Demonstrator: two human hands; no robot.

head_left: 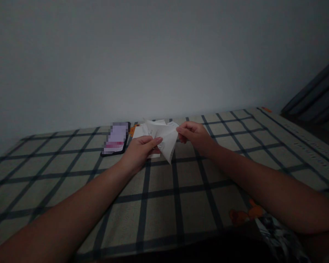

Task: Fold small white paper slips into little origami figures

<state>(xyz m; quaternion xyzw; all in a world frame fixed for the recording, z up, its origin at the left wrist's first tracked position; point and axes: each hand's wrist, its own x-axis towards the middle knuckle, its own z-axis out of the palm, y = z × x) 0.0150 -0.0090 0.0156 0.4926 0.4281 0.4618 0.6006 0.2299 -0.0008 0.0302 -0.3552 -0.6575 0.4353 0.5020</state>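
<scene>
A white sheet of paper (167, 140), partly folded and with faint print on it, is held up between my two hands. My left hand (140, 149) pinches its left side, thumb on top. At the upper right edge, my right hand (194, 134) grips the sheet between thumb and curled fingers. Behind and below it lie more white papers (138, 132) on the checked cloth; the held sheet and my left hand hide part of them. How many papers there are I cannot tell.
A phone (115, 138) with a lit, blurred screen lies left of the papers. The checked cloth (159, 204) spreads over the surface up to a plain wall (164, 58). Dark striped fabric (318, 91) hangs at the far right.
</scene>
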